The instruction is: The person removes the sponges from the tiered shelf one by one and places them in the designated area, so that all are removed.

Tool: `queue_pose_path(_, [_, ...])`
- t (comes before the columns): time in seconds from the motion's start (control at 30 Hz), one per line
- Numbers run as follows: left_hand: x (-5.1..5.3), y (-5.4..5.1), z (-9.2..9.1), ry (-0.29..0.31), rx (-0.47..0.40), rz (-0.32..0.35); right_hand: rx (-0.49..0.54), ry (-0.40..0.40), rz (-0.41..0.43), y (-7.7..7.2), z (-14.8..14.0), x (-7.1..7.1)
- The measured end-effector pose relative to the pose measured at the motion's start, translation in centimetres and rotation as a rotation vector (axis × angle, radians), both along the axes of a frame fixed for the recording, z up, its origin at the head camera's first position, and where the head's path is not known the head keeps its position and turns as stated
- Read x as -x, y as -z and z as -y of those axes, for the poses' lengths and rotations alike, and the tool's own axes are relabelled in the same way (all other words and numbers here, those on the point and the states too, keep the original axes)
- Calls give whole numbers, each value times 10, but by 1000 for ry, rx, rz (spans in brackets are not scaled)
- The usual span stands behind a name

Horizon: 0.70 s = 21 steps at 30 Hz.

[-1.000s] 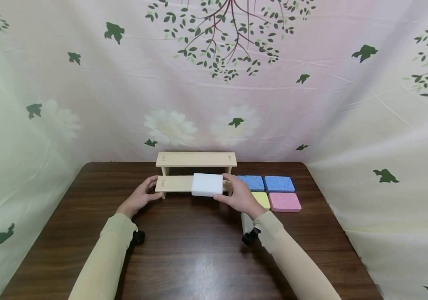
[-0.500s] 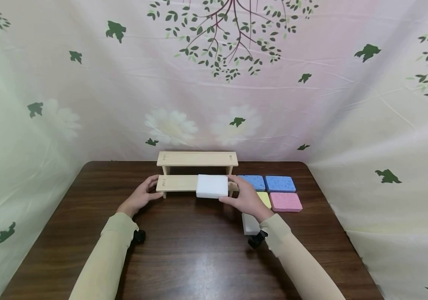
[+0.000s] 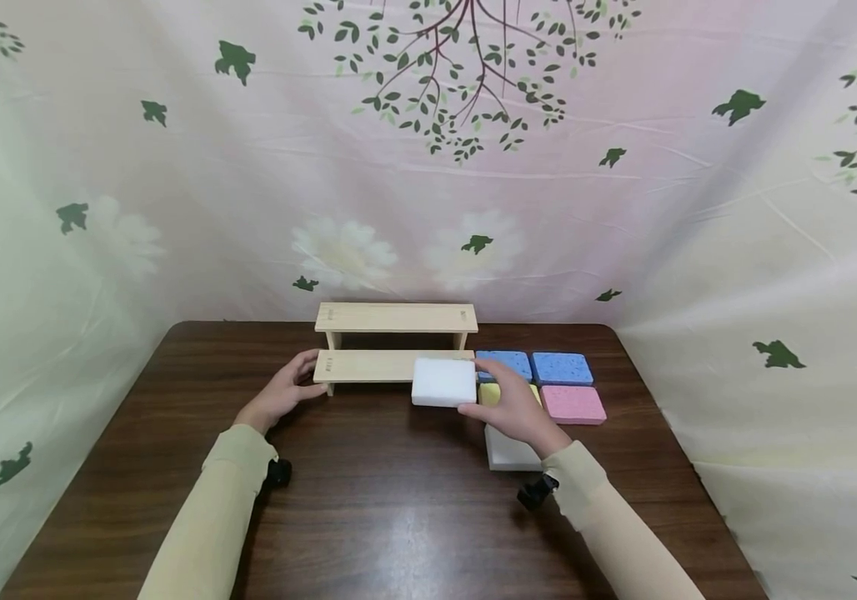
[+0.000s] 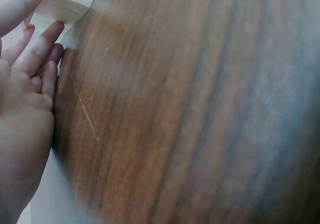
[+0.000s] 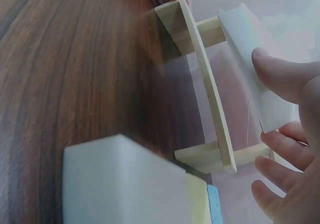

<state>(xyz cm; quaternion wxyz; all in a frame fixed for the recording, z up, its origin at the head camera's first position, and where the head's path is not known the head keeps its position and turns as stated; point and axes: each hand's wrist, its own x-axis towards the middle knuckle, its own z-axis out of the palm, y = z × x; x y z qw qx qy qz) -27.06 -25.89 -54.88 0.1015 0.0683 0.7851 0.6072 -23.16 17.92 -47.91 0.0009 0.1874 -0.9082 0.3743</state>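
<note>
A two-tier wooden shelf (image 3: 368, 365) stands at the back of the table. My left hand (image 3: 282, 393) is at its left end, fingers fairly straight and fingertips at the end panel, also seen in the left wrist view. My right hand (image 3: 514, 404) pinches a white sponge (image 3: 443, 382) between thumb and fingers. That sponge is held above and in front of the lower tier's right part. In the right wrist view the thumb presses one face of the sponge, and some fingers spread below it. The sponge hides part of the lower board.
Right of the shelf lie two blue sponges (image 3: 562, 367), a pink sponge (image 3: 573, 404) and a yellow sponge (image 3: 490, 394) partly behind my right hand. A second white sponge (image 3: 507, 450) lies in front of the yellow one. A patterned cloth (image 3: 428, 208) hangs behind the table.
My right hand has carried the white sponge rightward and slightly toward me, uncovering more of the lower tier. The second white sponge shows more. My left hand stays at the shelf end.
</note>
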Motion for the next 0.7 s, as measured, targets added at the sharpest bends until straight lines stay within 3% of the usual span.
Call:
queue_pose_path(0.33, [0,2,1,-2,-4,1,-26,61,38,4,-12,-10])
queue_pose_path(0.7, [1,2,0,2,0,9,-23,55,66,10,-22,-13])
